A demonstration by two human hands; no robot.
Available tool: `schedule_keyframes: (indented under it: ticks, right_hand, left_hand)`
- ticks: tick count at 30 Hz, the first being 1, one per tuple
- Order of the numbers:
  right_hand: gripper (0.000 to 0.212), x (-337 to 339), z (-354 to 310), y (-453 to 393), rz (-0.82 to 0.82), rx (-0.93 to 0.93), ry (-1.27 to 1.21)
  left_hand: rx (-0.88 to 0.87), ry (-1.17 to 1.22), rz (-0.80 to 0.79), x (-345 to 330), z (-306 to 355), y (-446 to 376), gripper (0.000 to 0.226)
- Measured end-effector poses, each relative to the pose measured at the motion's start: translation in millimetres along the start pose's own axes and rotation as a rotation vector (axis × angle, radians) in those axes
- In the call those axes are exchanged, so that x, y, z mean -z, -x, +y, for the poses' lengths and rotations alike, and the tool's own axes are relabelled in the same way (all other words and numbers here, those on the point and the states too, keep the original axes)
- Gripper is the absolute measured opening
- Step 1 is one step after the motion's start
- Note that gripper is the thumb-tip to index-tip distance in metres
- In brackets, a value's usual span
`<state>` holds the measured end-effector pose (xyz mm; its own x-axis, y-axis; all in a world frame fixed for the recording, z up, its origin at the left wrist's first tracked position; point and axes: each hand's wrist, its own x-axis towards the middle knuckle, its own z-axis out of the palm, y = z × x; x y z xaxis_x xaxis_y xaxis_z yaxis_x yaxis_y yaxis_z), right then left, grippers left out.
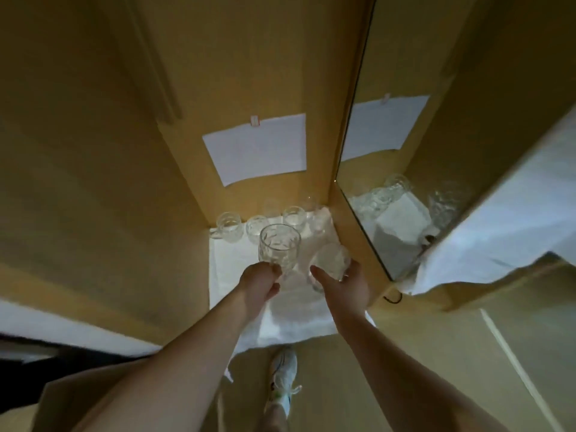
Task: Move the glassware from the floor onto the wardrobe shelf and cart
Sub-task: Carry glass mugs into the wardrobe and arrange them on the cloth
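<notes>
My left hand (260, 283) grips the lower part of a tall clear patterned glass (279, 246), held upright over a white cloth (227, 269) that covers the wardrobe shelf. My right hand (343, 283) holds a second clear glass (330, 263), tilted, just right of the first. At the back of the cloth stand several clear glass mugs, among them one (228, 225) at the left and one (294, 218) nearer the corner.
Wooden wardrobe walls close in the shelf, with a white paper sheet (258, 148) taped to the back panel. A mirror (383, 169) on the right reflects the glasses. White fabric (498, 219) hangs at right. My shoe (283, 381) stands on the floor below.
</notes>
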<state>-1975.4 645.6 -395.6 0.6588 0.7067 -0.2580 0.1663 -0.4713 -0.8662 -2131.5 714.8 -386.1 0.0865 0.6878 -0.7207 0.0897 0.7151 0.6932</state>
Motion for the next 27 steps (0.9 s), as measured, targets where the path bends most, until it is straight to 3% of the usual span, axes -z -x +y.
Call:
schedule_keyframes:
  ticks: [5,8,11,16,22,27]
  right_hand:
    - [0.051,76,-34,69,-0.08,0.145,-0.172]
    - [0.055,120,-49,101,-0.088,0.174,-0.215]
    - [0.053,160,-52,118,-0.037,0.197,-0.227]
    - [0.073,231,-66,126,0.077,0.188,-0.302]
    - [0.074,323,-70,120,0.243,0.191,-0.328]
    - [0.085,381,-60,114,0.347,0.198,-0.269]
  left_hand:
    - [-0.121,0.066,-0.043,-3,0,109,0.015]
    - [-0.205,0.039,-0.049,-13,4,163,0.011]
    - [-0.257,0.04,-0.058,-28,8,204,0.009]
    - [-0.278,-0.013,-0.163,-69,28,256,0.016]
    - [-0.301,-0.095,-0.3,-140,50,279,0.029]
    - [-0.297,-0.108,-0.41,-200,44,291,0.024]
